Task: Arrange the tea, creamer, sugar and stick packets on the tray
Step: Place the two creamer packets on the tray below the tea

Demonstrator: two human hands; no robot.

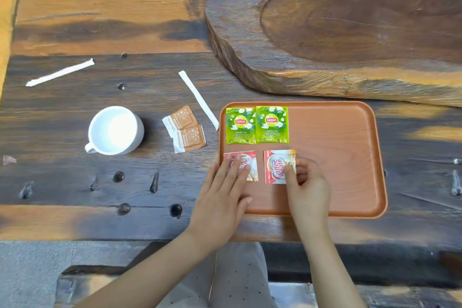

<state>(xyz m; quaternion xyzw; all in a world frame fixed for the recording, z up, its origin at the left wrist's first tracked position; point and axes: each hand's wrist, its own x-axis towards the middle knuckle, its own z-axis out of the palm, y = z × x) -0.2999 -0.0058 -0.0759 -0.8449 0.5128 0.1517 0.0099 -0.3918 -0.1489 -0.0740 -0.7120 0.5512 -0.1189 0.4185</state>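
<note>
our left hand [220,197] presses flat fingers on one creamer packet [251,166]; our right hand [306,182] pinches the other creamer packet [276,166] on the tray [350,157]. at nine o'clock off-tray: sugar packets [185,129], stick packet [198,99], cup [115,130].

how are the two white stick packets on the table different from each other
The left stick packet lies far from the tray, beyond the cup; the right stick packet ends just beside the tray's left rim. The left one slants up to the right, the right one down to the right. Both are white, slim, untouched.
</note>
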